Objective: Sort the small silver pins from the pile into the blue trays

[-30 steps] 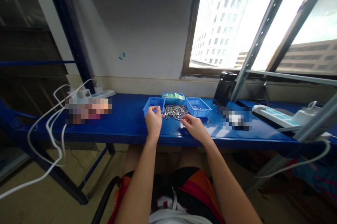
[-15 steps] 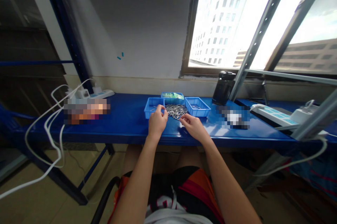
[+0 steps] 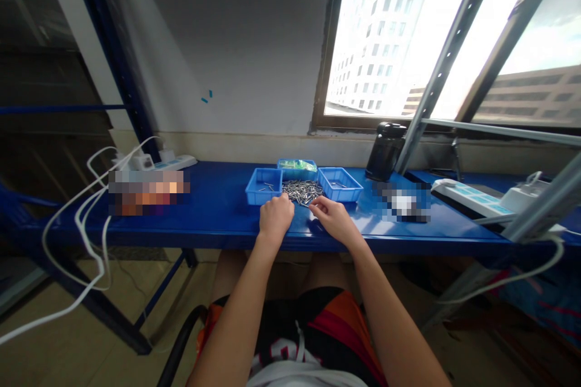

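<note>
A pile of small silver metal pieces, apparently screws point(image 3: 302, 191), lies on the blue table between two blue trays. At the pile's near left edge is my left hand point(image 3: 276, 216), its fingers curled closed and their tips hidden from me. My right hand point(image 3: 334, 216) is at the near right edge of the pile, thumb and fingers pinched together; whatever is in the pinch is too small to make out. The left blue tray point(image 3: 262, 197) contains a few slim metal pieces. A few more lie in the right blue tray point(image 3: 344, 194).
Behind the pile stands a third blue tray point(image 3: 297, 175) with a green plastic packet point(image 3: 297, 165). A black flask-like container point(image 3: 385, 151) is at the back right, near a metal post. Power strips with white cables point(image 3: 474, 196) lie at both sides, and blurred-out items sit nearby.
My left hand has come back from over the left tray, toward me and slightly right, to the pile's near edge. The left tray has shifted slightly left. My right hand has hardly moved.
</note>
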The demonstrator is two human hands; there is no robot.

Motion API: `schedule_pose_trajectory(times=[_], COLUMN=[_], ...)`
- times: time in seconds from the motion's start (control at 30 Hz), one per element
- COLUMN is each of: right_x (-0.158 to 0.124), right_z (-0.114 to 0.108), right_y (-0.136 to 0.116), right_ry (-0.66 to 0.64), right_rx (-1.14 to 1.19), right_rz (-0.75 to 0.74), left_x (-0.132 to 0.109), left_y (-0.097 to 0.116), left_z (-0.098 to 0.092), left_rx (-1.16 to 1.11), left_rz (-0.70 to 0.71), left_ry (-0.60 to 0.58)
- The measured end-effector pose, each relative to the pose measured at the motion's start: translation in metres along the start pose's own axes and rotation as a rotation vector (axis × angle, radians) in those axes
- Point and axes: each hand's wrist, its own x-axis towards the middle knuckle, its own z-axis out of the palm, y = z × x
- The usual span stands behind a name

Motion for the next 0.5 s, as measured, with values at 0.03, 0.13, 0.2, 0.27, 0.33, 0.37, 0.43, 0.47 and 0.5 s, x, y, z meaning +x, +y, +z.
schedule_pose_trajectory(times=[0.03,0.13,0.2,0.27,0.33,0.37,0.43,0.47,0.5], right_x=[0.0001,0.0001,0.0,-0.0001,-0.0001,-0.0002,-0.0003,-0.0004,-0.0004], right_z=[0.0003,0.0008,0.0009,0.0008,0.0006,0.0005,0.0005,0.0006,0.0006], right_y=[0.0004,0.0015,0.002,0.0022,0.002,0.0017,0.0012,0.0011,0.001], right_ry=[0.001,0.002,0.003,0.003,0.005,0.006,0.007,0.006,0.005], right_rx=[0.0,-0.003,-0.005,-0.007,-0.009,-0.01,-0.009,-0.007,-0.006], right_rz=[0.0,0.001,0.002,0.001,0.001,0.0,0.0,0.0,0.001], left_x=[0.0002,0.0005,0.0005,0.0005,0.0007,0.0008,0.001,0.001,0.001], left_y=[0.0005,0.0015,0.0017,0.0016,0.0013,0.0012,0.0008,0.0006,0.0004], left_z=[0.0003,0.0003,0.0,-0.0005,-0.001,-0.0012,-0.0018,-0.002,-0.0023], left_rx=[0.014,0.037,0.041,0.043,0.042,0.04,0.034,0.031,0.028], left_rz=[-0.02,-0.046,-0.045,-0.043,-0.045,-0.047,-0.045,-0.042,-0.038], left_ry=[-0.015,-0.042,-0.041,-0.041,-0.041,-0.042,-0.048,-0.052,-0.056])
